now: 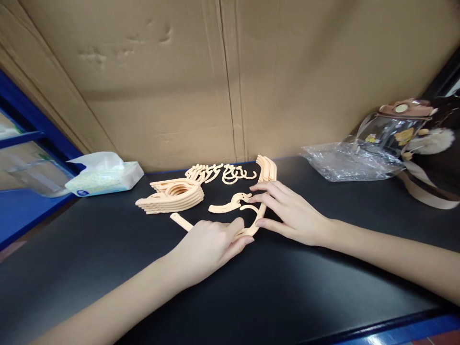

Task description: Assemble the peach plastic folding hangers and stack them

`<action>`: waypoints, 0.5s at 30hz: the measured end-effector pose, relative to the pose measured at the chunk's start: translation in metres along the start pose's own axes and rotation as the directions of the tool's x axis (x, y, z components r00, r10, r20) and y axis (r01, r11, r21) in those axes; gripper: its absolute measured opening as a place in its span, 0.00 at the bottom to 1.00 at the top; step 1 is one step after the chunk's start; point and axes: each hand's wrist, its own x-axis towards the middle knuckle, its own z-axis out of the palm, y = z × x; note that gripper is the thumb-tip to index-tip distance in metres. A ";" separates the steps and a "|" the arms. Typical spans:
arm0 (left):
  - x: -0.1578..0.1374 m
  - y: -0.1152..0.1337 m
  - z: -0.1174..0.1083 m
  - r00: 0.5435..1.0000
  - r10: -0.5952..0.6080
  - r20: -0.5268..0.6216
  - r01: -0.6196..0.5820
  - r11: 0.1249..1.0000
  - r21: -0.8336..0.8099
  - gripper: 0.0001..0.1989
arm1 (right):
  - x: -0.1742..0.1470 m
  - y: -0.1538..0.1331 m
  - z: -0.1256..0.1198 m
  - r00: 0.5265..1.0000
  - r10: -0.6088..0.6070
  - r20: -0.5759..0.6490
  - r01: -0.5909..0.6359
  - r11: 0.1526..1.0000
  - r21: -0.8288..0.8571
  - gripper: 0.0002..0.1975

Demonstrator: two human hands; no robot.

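Evidently the brown cardboard [161, 96] is the largest thing, rising like a wall beyond the hanger [254, 228] and shutting off that side. The black counter [251, 297] carries the hanger; its far edge meets the cardboard, while its near edge shows at lower right, well apart from the hanger. A broad stretch of black top runs from the hanger to that edge, more to its left; beyond it, space is tighter. Far to the hanger's left, a blue frame [46, 139] bounds the counter.

The left hand [212, 244] is closed on the hanger, one end poking out past it. The right hand [287, 211] spreads its fingers at the hanger's right side; I cannot tell whether they grip.

Well right of the hanger and beyond it rest a clear bottle [391, 129], its pale strap [431, 194] trailing, and a crumpled plastic bag [352, 163]. The tissue pack [108, 177] is well to the hanger's left. Nearer, beyond-left of the hanger, lies a stack of hanger arms [172, 203]; a smaller stack [267, 170] stands beyond its right side. One loose piece [223, 208] lies just past the hanger, with small hooks [213, 172] farther beyond.
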 end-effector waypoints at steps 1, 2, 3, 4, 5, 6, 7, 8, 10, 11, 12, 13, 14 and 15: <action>0.000 0.000 0.000 1.000 -0.001 0.001 0.001 1.000 0.004 0.15 | 0.000 0.000 -0.001 1.000 0.002 -0.031 -0.003 1.000 -0.020 0.19; 0.000 0.000 0.000 1.000 -0.003 0.000 0.003 1.000 0.007 0.15 | 0.000 -0.001 -0.002 0.998 -0.002 -0.056 0.000 0.999 -0.041 0.18; 0.000 0.001 0.000 1.000 -0.005 -0.004 0.005 1.000 0.007 0.15 | 0.000 -0.002 -0.003 0.998 -0.018 -0.068 0.013 0.998 -0.061 0.17; 0.000 0.001 0.000 1.000 -0.007 -0.011 0.007 1.000 0.006 0.15 | -0.001 -0.002 -0.003 0.997 -0.043 -0.068 0.037 0.996 -0.079 0.16; 0.000 0.001 0.001 1.000 -0.008 -0.021 0.008 1.000 0.005 0.15 | -0.001 -0.003 -0.004 0.995 -0.075 -0.058 0.070 0.993 -0.092 0.15; 0.000 0.001 0.001 0.999 -0.008 -0.031 0.008 1.000 0.006 0.15 | -0.001 -0.004 -0.004 0.993 -0.110 -0.045 0.106 0.989 -0.099 0.14; 0.000 0.001 0.002 0.999 -0.006 -0.041 0.007 1.000 0.008 0.15 | -0.002 -0.005 -0.004 0.989 -0.143 -0.033 0.139 0.985 -0.102 0.14; 0.000 0.000 0.003 0.999 -0.002 -0.050 0.003 1.000 0.012 0.15 | -0.002 -0.006 -0.003 0.985 -0.169 -0.024 0.166 0.981 -0.101 0.13; 0.000 0.000 0.004 0.998 0.005 -0.065 -0.003 1.000 0.027 0.15 | -0.001 -0.007 -0.003 0.981 -0.193 -0.011 0.191 0.977 -0.089 0.13; 0.000 0.000 0.005 0.997 0.006 -0.073 -0.004 0.999 0.034 0.15 | -0.001 -0.007 -0.003 0.982 -0.191 -0.004 0.190 0.978 -0.083 0.13; 0.000 0.000 0.005 0.997 0.009 -0.082 -0.006 0.999 0.037 0.15 | -0.001 -0.008 -0.003 0.984 -0.179 0.000 0.178 0.981 -0.078 0.13; -0.001 0.001 0.005 0.996 0.013 -0.090 -0.010 0.999 0.039 0.15 | -0.001 -0.008 -0.003 0.987 -0.161 0.001 0.160 0.984 -0.075 0.13; -0.001 0.001 0.005 0.995 0.023 -0.098 -0.019 0.999 0.039 0.14 | -0.001 -0.009 -0.003 0.990 -0.138 -0.001 0.138 0.988 -0.073 0.14; -0.001 0.001 0.005 0.994 0.040 -0.104 -0.036 0.999 0.036 0.14 | -0.001 -0.009 -0.003 0.993 -0.116 -0.005 0.115 0.991 -0.072 0.15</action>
